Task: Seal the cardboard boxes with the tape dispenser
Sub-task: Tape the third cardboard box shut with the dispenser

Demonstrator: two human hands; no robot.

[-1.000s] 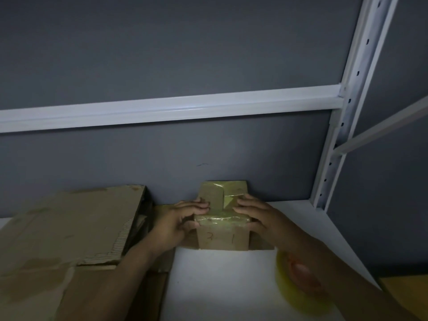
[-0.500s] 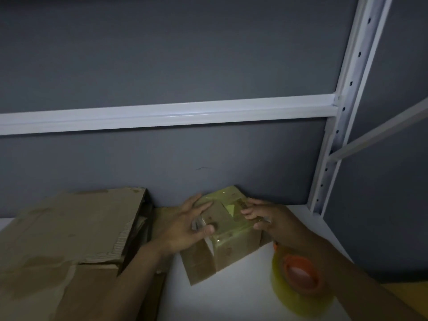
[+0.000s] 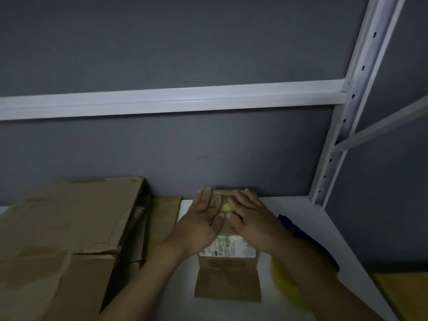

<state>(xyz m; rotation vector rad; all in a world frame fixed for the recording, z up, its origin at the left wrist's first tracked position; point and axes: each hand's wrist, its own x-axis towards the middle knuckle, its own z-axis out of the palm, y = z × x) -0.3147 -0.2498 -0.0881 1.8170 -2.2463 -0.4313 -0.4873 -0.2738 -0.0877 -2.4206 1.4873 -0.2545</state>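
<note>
small box (image 3: 227, 283) stands on the white shelf (image 3: 324, 228), near the middle, its far end close to the grey wall (image 3: 162, 42). front flap hangs open toward the viewer. a printed label (image 3: 228, 247) shows on the face just above that flap; text too small to read. glossy tape (image 3: 225, 206) is visible on the top between the two grips.

left grip (image 3: 203, 218): wide, fingers straight, palm flat on the left half of the box top. right grip (image 3: 252, 218): wide, fingers straight, palm flat on the right half. thumbs nearly meet over the centre. neither holds anything.

yellow tape roll (image 3: 287, 281) lies on the shelf just right of the box, partly under the right forearm, blurred. dispenser not identifiable.

large carton (image 3: 69, 216) sits at the left, corrugated edge torn. a flat card piece (image 3: 164, 216) lies between it and the box.

white rack beam (image 3: 173, 100) crosses the wall; perforated post (image 3: 361, 77) stands at right.
</note>
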